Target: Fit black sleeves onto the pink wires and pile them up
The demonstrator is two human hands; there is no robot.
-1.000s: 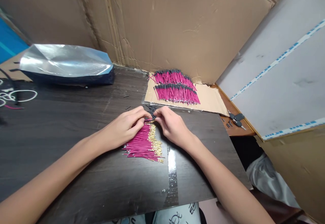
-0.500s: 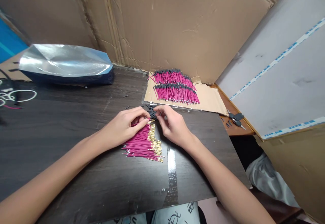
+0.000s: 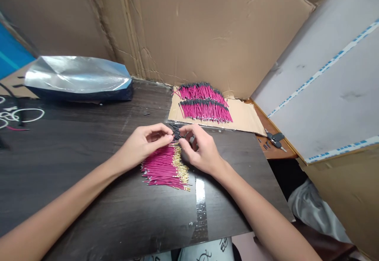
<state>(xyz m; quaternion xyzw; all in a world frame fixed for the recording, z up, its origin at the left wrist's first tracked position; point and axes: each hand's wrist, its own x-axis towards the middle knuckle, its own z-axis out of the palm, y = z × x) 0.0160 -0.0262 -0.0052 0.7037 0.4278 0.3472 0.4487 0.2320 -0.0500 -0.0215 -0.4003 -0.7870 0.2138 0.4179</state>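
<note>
My left hand (image 3: 149, 140) is closed in a pinch at the upper left of a pile of magenta wires (image 3: 161, 166). Whatever lies between its thumb and finger is too small to make out. These wires have gold-coloured tips on the right and silvery ends on the left. Just beyond them is a small heap of short black sleeves (image 3: 176, 132), partly covered by my fingertips. My right hand (image 3: 201, 148) is at the right side of this heap, thumb and forefinger slightly apart, with nothing visible between them.
Behind my hands, two rows of magenta wires with black ends (image 3: 205, 110) lie on a cardboard sheet (image 3: 245, 115). A silver bag (image 3: 78, 75) stands at the back left, near a white cable (image 3: 29, 115). Keys (image 3: 276, 139) and loose black bits rest on the right ledge.
My right thumb has moved down, away from the forefinger, widening the gap. My left fingers have shifted slightly and still pinch. The view has tilted a little.
</note>
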